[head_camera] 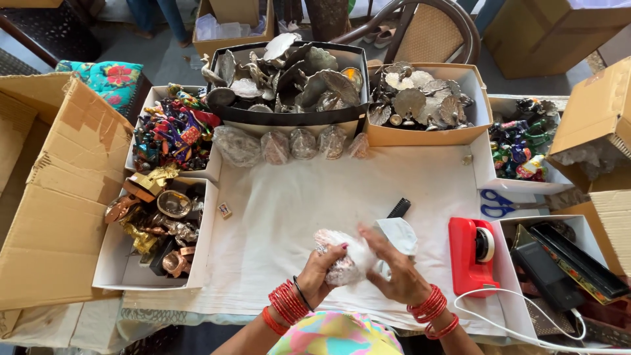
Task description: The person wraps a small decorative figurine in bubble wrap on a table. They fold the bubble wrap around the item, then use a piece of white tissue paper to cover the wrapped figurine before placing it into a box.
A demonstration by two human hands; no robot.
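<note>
My left hand [320,268] and my right hand [394,268] meet over a small metal ornament in clear plastic wrap [342,260], near the front edge of the white cloth [276,217]. The left hand cups the wrapped piece from below. The right hand's fingers press on the wrap from the right side. Both wrists wear red bangles. A white folded piece [399,233] and a black handle [399,208] lie just beyond my right hand.
Several wrapped ornaments [289,144] line the cloth's far edge. Boxes of silver ornaments [289,79], [420,102] stand behind. Coloured figurines [172,128], [519,141] and brass items [158,220] fill side boxes. A red tape dispenser [472,253], blue scissors [494,204] and a white cable [519,329] lie right.
</note>
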